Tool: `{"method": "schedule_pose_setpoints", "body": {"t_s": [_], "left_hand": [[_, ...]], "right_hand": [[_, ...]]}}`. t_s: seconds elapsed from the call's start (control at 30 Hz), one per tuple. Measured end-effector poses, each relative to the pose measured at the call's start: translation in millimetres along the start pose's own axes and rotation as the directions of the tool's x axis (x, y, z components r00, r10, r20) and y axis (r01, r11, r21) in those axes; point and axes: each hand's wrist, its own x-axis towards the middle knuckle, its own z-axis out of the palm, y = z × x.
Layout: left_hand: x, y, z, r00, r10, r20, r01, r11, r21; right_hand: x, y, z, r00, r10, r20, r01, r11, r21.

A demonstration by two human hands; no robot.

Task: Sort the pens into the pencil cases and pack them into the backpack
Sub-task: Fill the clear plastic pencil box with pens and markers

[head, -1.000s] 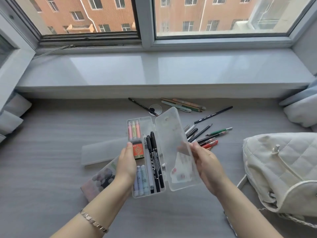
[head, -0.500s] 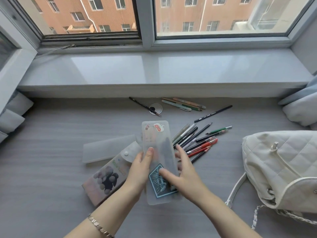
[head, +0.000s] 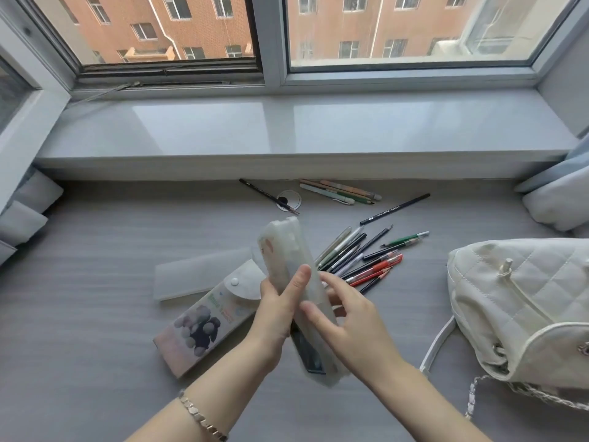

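soft window daylight, wide-angle edge bending

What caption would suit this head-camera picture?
Both hands close a frosted pencil case above the desk, loose pens and a white backpack nearby.

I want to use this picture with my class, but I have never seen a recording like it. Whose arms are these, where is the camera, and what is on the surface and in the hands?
There is no machine here. A person wears a wide-angle camera on the head, looking forward and down, so the arms entering from the bottom are their own.

The left hand, with a bracelet at the wrist, grips a closed frosted plastic pencil case, tilted on edge above the grey surface. The right hand touches its other side with spread fingers.

On the surface lie a printed pouch with a snap flap, a flat frosted case behind it, a fan of loose pens and pencils, and a few more pens near the windowsill. At right sits a white quilted backpack.
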Motion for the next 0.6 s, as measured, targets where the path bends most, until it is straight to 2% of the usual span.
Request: {"method": "schedule_pose_setpoints", "body": {"t_s": [0.2, 0.33, 0.47, 0.53, 0.6], "left_hand": [[1, -15, 1, 0.991, -0.114, -0.066, 0.110, 0.991, -0.073], [-4, -16, 3, 0.990, -0.087, -0.112, 0.081, 0.995, -0.054], [-4, -11, 4, 0.995, -0.031, -0.099, 0.030, 0.999, -0.012], [-4, -7, 2, 0.998, 0.012, -0.068, -0.012, 1.000, -0.003], [-3, -3, -4, 1.000, 0.016, 0.015, -0.016, 0.998, -0.060]], "right_hand": [[-1, 8, 8, 0.987, 0.039, 0.157, -0.031, 0.998, -0.054], [-1, 4, 10, 0.988, -0.110, 0.113, 0.131, 0.970, -0.205], [0, 4, 12, 0.994, -0.082, 0.077, 0.101, 0.952, -0.287], [4, 8, 11, 0.999, -0.016, 0.046, 0.027, 0.971, -0.239], [12, 18, 3, 0.996, 0.090, 0.004, -0.089, 0.995, -0.050]]}}
